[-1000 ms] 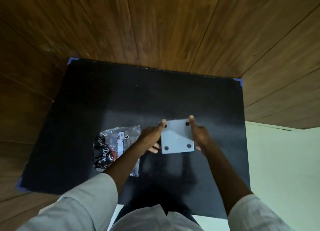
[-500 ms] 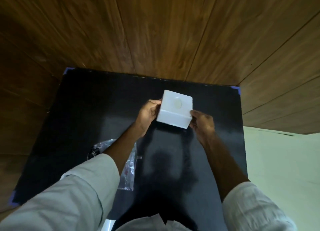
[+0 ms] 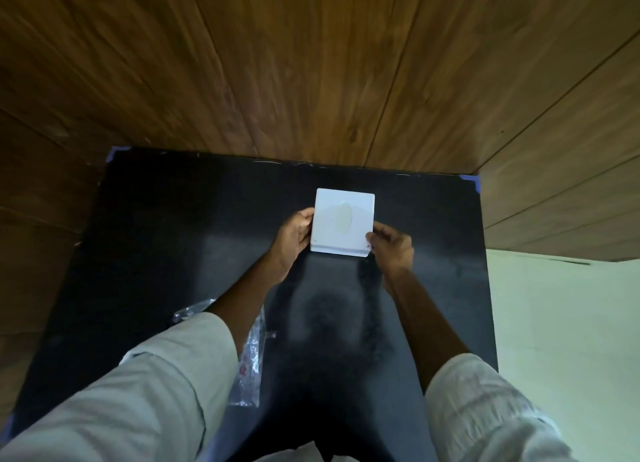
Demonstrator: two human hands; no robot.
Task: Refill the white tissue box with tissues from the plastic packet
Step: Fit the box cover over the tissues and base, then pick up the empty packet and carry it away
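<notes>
Wood-grain panelling fills the upper half of the frame; below it lies a black rectangular mat [image 3: 156, 253] with blue tape at its far corners, and a pale green surface shows at the right edge. Centre frame, toward the mat's far edge, sits the white square plastic tissue box [image 3: 341, 219], its top face turned to the camera with the oval dispensing slot roughly central and the slot's long axis running near-to-far in the picture. Both hands flank the box at its near corners. The left hand [image 3: 292, 238] is curled against the box's left edge, fingers wrapped under or behind that side; the right hand [image 3: 391, 246] pinches the lower right corner between thumb and fingers. Whether the box rests on the mat or is held just above it cannot be told. The clear crinkled plastic packet [image 3: 251, 350] with red printing lies in the lower centre-left of the frame, largely hidden beneath the left forearm and its pale sleeve [image 3: 166, 385], well apart from the box and nearer the person. Judged from this layout, the left hand is the nearer one to the packet, which would be reached by drawing back toward the body. No tissue shows in the slot.
</notes>
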